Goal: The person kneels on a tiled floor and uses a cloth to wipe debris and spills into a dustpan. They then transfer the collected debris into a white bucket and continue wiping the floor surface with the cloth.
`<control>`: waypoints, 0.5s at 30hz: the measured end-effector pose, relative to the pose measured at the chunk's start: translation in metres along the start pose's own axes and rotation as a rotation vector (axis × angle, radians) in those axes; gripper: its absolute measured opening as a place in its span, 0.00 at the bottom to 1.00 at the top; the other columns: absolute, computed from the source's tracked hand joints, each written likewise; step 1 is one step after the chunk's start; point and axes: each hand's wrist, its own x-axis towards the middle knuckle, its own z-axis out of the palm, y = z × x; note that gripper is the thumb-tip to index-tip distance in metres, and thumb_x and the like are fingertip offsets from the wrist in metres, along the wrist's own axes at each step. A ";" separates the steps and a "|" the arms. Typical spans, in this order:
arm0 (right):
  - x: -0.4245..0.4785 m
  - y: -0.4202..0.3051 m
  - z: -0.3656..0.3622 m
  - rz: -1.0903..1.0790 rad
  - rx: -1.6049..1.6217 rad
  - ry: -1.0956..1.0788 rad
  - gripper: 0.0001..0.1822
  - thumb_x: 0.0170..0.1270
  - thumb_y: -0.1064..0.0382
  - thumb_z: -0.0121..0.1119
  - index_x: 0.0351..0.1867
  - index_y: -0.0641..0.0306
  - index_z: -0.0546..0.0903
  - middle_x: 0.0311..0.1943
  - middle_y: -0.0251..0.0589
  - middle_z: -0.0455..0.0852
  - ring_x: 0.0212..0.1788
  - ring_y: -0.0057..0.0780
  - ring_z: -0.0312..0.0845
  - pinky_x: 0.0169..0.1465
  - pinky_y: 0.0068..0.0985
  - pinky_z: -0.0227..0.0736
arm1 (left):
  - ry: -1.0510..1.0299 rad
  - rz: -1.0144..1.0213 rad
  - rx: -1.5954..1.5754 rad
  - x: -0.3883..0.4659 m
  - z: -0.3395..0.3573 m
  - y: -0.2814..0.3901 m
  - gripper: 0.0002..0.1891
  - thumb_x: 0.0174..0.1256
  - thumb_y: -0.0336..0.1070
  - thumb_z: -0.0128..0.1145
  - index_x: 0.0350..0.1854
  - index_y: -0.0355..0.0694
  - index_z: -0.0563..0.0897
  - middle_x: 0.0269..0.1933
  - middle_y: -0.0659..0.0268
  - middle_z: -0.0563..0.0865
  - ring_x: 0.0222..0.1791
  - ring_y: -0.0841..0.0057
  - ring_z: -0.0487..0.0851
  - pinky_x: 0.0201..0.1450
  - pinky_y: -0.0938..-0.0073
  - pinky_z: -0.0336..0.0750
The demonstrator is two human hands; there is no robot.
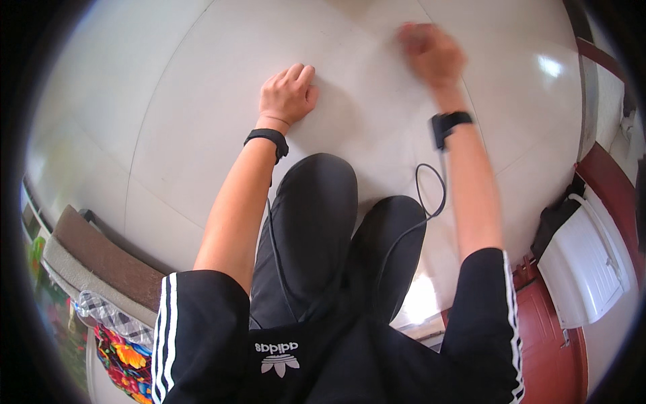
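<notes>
My left hand [288,95] is curled into a fist on or just above the pale tiled floor [202,131]. Nothing shows between its fingers. Farther forward and to the right, my right hand [435,58] is blurred by motion, apparently over the same floor. A dark reddish patch shows at its fingers; the blur hides whether this is a held thing or the fingers themselves. Each wrist wears a black strap, the left strap [267,139] and the right strap [450,126]. A thin black cable [429,214] loops beside my right knee.
My bent knees in black trousers [313,227] fill the middle. At left stands a brown and grey padded seat [108,252], with a checked plastic bag [113,315] and floral cloth [126,358] beside it. To the right are a white panelled object [580,275] and a red door [542,318].
</notes>
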 end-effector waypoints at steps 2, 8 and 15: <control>0.016 0.079 -0.037 0.457 -0.248 0.003 0.14 0.60 0.45 0.69 0.46 0.39 0.90 0.38 0.32 0.93 0.43 0.34 0.90 0.45 0.32 0.82 | -0.011 -0.009 0.046 -0.001 -0.003 -0.003 0.05 0.53 0.34 0.57 0.30 0.49 0.74 0.29 0.71 0.77 0.29 0.73 0.82 0.30 0.70 0.77; 0.004 0.155 -0.129 0.559 -0.203 0.374 0.24 0.48 0.41 0.78 0.39 0.56 0.89 0.34 0.37 0.94 0.41 0.34 0.91 0.50 0.33 0.83 | 0.013 0.010 -0.026 0.004 -0.005 0.000 0.04 0.54 0.32 0.54 0.30 0.47 0.74 0.29 0.68 0.76 0.28 0.66 0.81 0.29 0.64 0.75; -0.084 -0.034 -0.057 -0.012 0.514 -0.008 0.12 0.50 0.63 0.76 0.36 0.52 0.86 0.29 0.34 0.89 0.29 0.31 0.86 0.33 0.27 0.78 | -0.033 0.001 -0.012 0.004 -0.008 0.001 0.04 0.53 0.33 0.54 0.30 0.46 0.73 0.29 0.65 0.76 0.30 0.63 0.81 0.30 0.61 0.75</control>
